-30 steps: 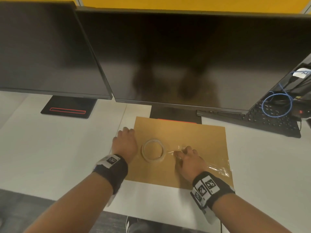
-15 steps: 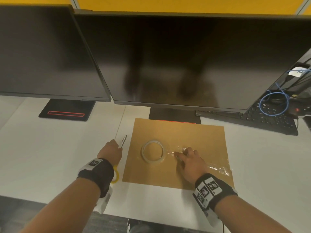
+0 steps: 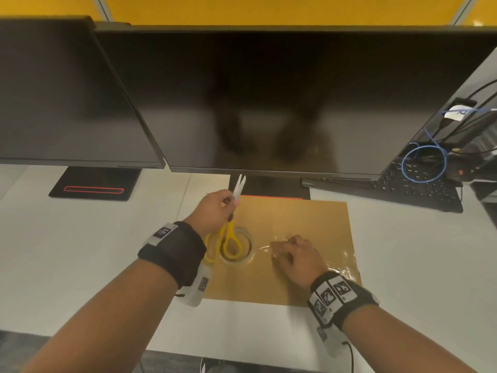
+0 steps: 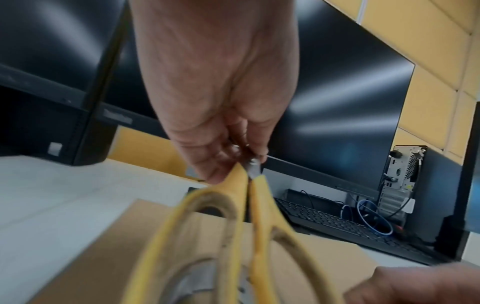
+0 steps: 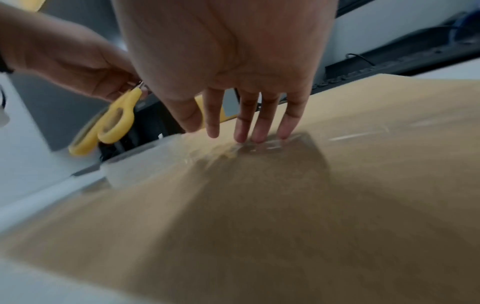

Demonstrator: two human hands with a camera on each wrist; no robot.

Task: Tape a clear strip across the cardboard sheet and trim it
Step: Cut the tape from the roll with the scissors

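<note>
A brown cardboard sheet (image 3: 304, 219) lies flat on the white desk in front of the monitors. A roll of clear tape (image 3: 243, 261) rests on its left part, and a clear strip (image 3: 338, 267) runs from the roll rightward to the sheet's right edge. My right hand (image 3: 293, 254) presses straight fingers (image 5: 259, 127) down on the strip (image 5: 270, 144) near the roll. My left hand (image 3: 215, 211) hovers above the roll and pinches yellow-handled scissors (image 3: 228, 238) near the pivot (image 4: 253, 164), blades pointing away and up, handles (image 4: 207, 236) hanging toward me.
Two dark monitors (image 3: 269, 103) stand close behind the sheet, their bases (image 3: 94, 187) on the desk. A black keyboard (image 3: 403, 189) with a blue cable loop (image 3: 423, 164) lies at the back right. The white desk (image 3: 67, 251) stretches to the left.
My left hand left the sheet's left edge, picked the scissors up from the desk and brought them over the tape roll. My right hand stayed on the strip.
</note>
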